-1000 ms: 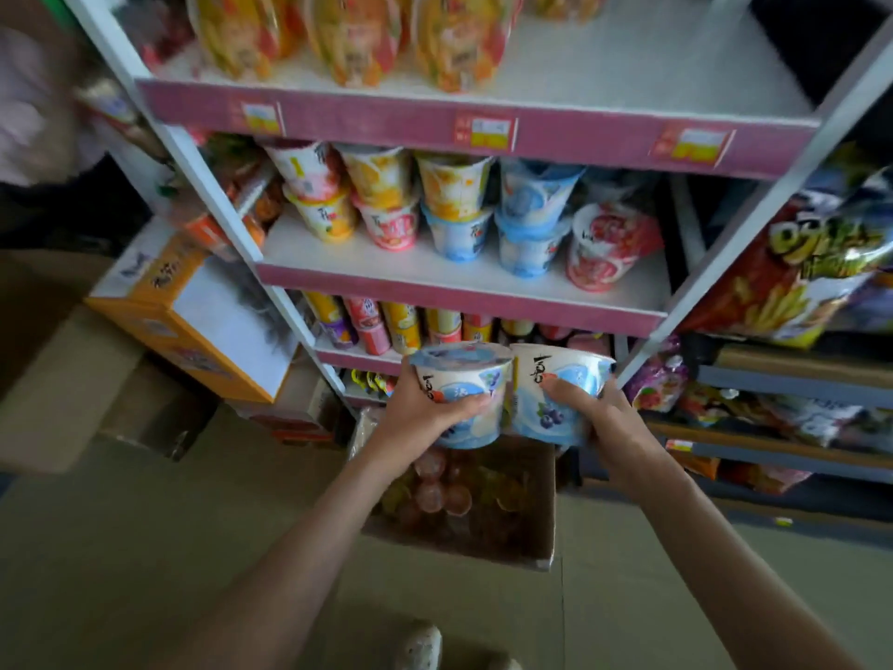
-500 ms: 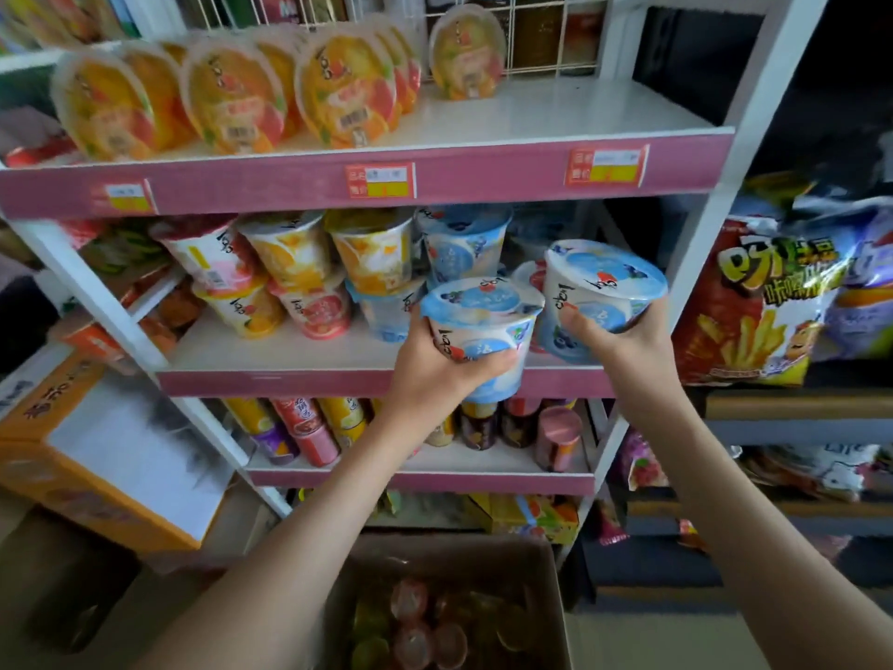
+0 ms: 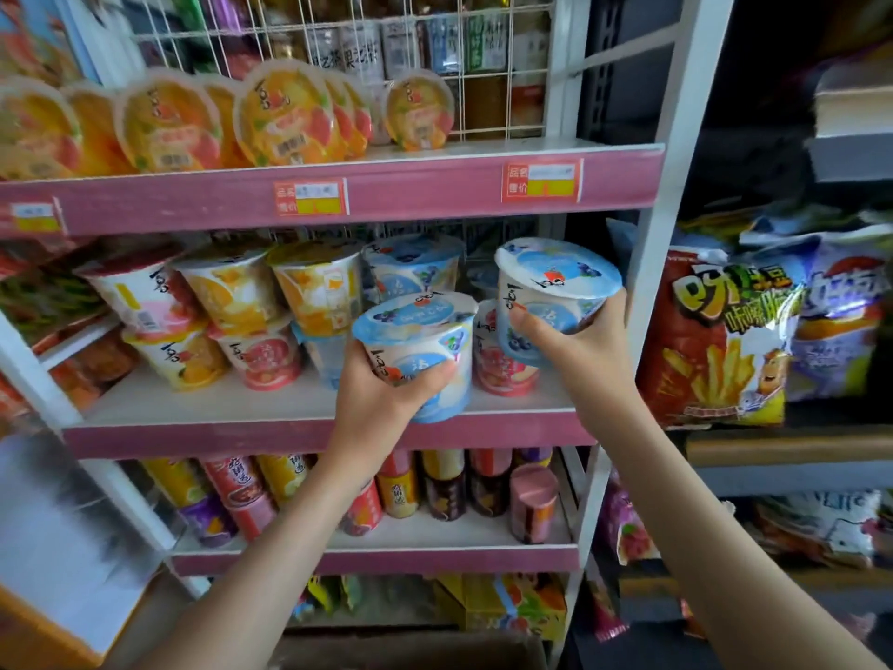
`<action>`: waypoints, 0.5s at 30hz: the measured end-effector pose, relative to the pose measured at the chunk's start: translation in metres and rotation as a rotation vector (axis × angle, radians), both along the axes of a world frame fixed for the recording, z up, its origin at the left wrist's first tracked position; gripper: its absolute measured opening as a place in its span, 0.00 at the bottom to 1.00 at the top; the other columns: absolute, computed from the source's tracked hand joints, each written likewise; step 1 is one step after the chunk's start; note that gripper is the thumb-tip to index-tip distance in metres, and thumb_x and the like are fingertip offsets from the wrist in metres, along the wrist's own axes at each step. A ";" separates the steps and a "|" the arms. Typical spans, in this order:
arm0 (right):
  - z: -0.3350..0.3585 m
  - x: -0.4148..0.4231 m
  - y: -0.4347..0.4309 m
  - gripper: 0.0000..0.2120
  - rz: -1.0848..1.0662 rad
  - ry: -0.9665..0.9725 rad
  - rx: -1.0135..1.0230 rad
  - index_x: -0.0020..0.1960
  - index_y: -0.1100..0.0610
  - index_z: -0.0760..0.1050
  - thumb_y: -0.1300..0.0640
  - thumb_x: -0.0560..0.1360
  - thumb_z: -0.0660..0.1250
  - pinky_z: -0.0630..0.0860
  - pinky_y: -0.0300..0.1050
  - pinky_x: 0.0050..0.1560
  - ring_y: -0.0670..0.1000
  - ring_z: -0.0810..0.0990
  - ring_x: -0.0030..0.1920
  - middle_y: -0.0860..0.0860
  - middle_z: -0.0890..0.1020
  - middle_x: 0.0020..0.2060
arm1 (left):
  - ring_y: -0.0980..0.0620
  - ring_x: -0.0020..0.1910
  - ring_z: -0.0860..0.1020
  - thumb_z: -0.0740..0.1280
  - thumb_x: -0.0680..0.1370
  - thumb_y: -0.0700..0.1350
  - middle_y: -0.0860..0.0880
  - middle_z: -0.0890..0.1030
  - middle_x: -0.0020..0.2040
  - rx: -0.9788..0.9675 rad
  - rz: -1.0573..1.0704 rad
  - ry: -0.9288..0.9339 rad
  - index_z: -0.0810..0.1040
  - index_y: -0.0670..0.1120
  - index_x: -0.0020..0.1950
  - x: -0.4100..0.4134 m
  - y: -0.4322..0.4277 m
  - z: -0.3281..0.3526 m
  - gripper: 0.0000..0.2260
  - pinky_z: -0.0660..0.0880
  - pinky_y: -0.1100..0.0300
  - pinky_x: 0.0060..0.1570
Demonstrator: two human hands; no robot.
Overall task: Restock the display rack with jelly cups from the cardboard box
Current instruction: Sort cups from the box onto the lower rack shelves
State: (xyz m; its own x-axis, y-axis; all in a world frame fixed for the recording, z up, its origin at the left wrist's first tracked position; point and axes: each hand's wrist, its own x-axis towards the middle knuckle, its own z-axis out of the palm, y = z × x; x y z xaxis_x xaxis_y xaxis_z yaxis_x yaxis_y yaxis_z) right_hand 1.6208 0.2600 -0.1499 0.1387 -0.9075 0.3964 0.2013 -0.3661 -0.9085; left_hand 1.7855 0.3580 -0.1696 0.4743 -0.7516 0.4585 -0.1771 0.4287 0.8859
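The left hand (image 3: 381,403) grips a blue-and-white plastic jelly cup (image 3: 420,350) from below and behind, thumb curled across its front. The cup is lid-up at the centre of the frame, in front of the middle shelf. The right hand (image 3: 587,353) is clamped round a second blue-lidded jelly cup (image 3: 555,292), held higher and further right, just above a red-and-white cup (image 3: 500,367) that stands on that shelf. I cannot tell whether those two touch. The two held cups are close but apart.

Both are at the middle level of the white-framed display rack with pink shelf edges (image 3: 193,435). To the left on this level, orange, yellow and red printed cups (image 3: 232,295) sit stacked two high, with more blue ones behind the left hand's cup. On the shelf above, flat round orange fruit-jelly tubs (image 3: 285,116) stand on edge, and red-and-yellow price tags (image 3: 311,198) are fixed to its front. The shelf below carries small coloured cans (image 3: 444,490).

At the right of the frame hangs a red snack bag printed with chips (image 3: 715,340). The brown cardboard box (image 3: 410,652) shows only as a blurred rim at the bottom centre.
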 end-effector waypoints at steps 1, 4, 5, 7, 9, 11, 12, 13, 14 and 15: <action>-0.001 0.005 -0.003 0.31 -0.019 -0.003 -0.010 0.62 0.55 0.64 0.58 0.65 0.78 0.78 0.39 0.54 0.41 0.79 0.55 0.49 0.77 0.57 | 0.56 0.54 0.81 0.77 0.59 0.51 0.55 0.83 0.53 -0.021 0.017 -0.017 0.74 0.49 0.60 -0.002 -0.001 0.000 0.31 0.77 0.64 0.47; 0.004 0.016 -0.019 0.33 -0.077 -0.036 0.011 0.63 0.55 0.64 0.58 0.65 0.79 0.78 0.37 0.53 0.41 0.79 0.54 0.50 0.77 0.57 | 0.60 0.52 0.81 0.76 0.59 0.50 0.61 0.83 0.51 -0.092 0.096 -0.067 0.75 0.54 0.54 -0.009 -0.006 0.008 0.25 0.76 0.68 0.47; 0.006 0.018 -0.026 0.34 -0.083 -0.036 0.022 0.64 0.56 0.64 0.58 0.65 0.79 0.79 0.37 0.52 0.42 0.79 0.54 0.50 0.78 0.57 | 0.61 0.51 0.81 0.76 0.60 0.50 0.63 0.82 0.50 -0.117 0.114 -0.082 0.75 0.55 0.53 -0.011 -0.009 0.011 0.23 0.75 0.69 0.46; 0.011 0.021 -0.038 0.35 -0.086 -0.026 0.047 0.64 0.57 0.63 0.56 0.64 0.79 0.80 0.43 0.53 0.46 0.81 0.53 0.52 0.79 0.56 | 0.61 0.51 0.81 0.76 0.61 0.48 0.62 0.82 0.50 -0.146 0.136 -0.078 0.74 0.56 0.54 -0.014 -0.014 0.016 0.24 0.76 0.68 0.47; 0.016 0.023 -0.047 0.35 -0.095 -0.002 0.069 0.63 0.57 0.63 0.56 0.63 0.80 0.79 0.47 0.54 0.48 0.81 0.53 0.53 0.79 0.56 | 0.58 0.54 0.80 0.77 0.61 0.49 0.57 0.82 0.54 -0.142 0.141 -0.059 0.73 0.52 0.58 -0.015 -0.018 0.016 0.27 0.77 0.64 0.50; 0.019 0.026 -0.056 0.36 -0.084 0.008 0.083 0.62 0.56 0.63 0.56 0.62 0.80 0.79 0.48 0.55 0.48 0.81 0.52 0.52 0.79 0.54 | 0.58 0.55 0.80 0.77 0.61 0.49 0.55 0.81 0.56 -0.134 0.135 -0.075 0.72 0.50 0.60 -0.017 -0.019 0.014 0.30 0.76 0.66 0.50; 0.021 0.028 -0.061 0.36 -0.080 0.011 0.089 0.62 0.55 0.63 0.56 0.62 0.81 0.79 0.49 0.55 0.49 0.81 0.52 0.51 0.80 0.54 | 0.58 0.55 0.80 0.77 0.61 0.49 0.54 0.80 0.56 -0.126 0.132 -0.084 0.71 0.48 0.62 -0.017 -0.020 0.013 0.32 0.75 0.66 0.50; 0.024 0.030 -0.065 0.37 -0.081 0.013 0.100 0.62 0.55 0.64 0.56 0.61 0.81 0.79 0.51 0.56 0.50 0.81 0.52 0.51 0.80 0.53 | 0.58 0.56 0.80 0.77 0.60 0.50 0.53 0.80 0.57 -0.121 0.129 -0.087 0.71 0.46 0.63 -0.017 -0.020 0.012 0.33 0.75 0.66 0.50; 0.026 0.032 -0.069 0.38 -0.085 0.002 0.117 0.63 0.55 0.64 0.57 0.60 0.81 0.79 0.52 0.56 0.50 0.81 0.52 0.51 0.80 0.53 | 0.58 0.55 0.80 0.78 0.60 0.50 0.51 0.80 0.57 -0.120 0.125 -0.087 0.70 0.45 0.63 -0.017 -0.022 0.011 0.34 0.76 0.66 0.50; 0.029 0.033 -0.073 0.38 -0.091 -0.017 0.143 0.63 0.55 0.64 0.57 0.60 0.82 0.79 0.53 0.55 0.51 0.81 0.52 0.52 0.80 0.53 | 0.57 0.55 0.80 0.78 0.60 0.50 0.51 0.80 0.58 -0.124 0.121 -0.085 0.70 0.45 0.63 -0.016 -0.022 0.010 0.34 0.76 0.66 0.50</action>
State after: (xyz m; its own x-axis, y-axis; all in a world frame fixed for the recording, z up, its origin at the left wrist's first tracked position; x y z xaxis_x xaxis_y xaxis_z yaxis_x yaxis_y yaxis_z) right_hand 1.6538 0.1873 -0.1211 0.0476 -0.9634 0.2639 0.1884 -0.2508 -0.9495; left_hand 1.7693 0.3358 -0.1596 0.5133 -0.6267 0.5863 -0.3055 0.5050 0.8072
